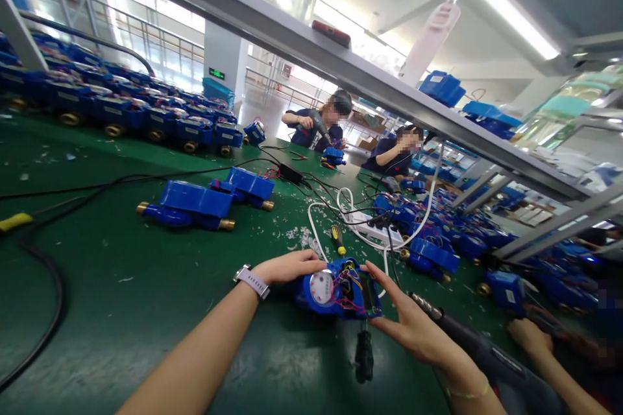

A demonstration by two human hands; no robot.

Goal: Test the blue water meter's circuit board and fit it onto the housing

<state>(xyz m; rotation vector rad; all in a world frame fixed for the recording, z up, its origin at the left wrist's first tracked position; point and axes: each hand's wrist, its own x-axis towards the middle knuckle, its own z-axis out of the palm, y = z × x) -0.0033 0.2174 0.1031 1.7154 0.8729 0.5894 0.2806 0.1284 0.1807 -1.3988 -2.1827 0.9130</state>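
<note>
An open blue water meter (338, 288) with a white dial and exposed red and black wires lies on the green table (121, 311). My left hand (287, 267) rests on its left end, fingers curled over the housing. My right hand (409, 318) touches its right end with fingers stretched out and apart. A watch with a pale strap sits on my left wrist. A black screwdriver handle (363, 356) lies just in front of the meter.
Two closed blue meters (195, 204) lie further left, and rows of them (121, 110) line the back. A yellow-handled screwdriver (337, 238), a white power strip (374, 230) and cables sit behind. Two people work across the table. Another person's hand (528, 334) and a powered screwdriver (467, 337) are at right.
</note>
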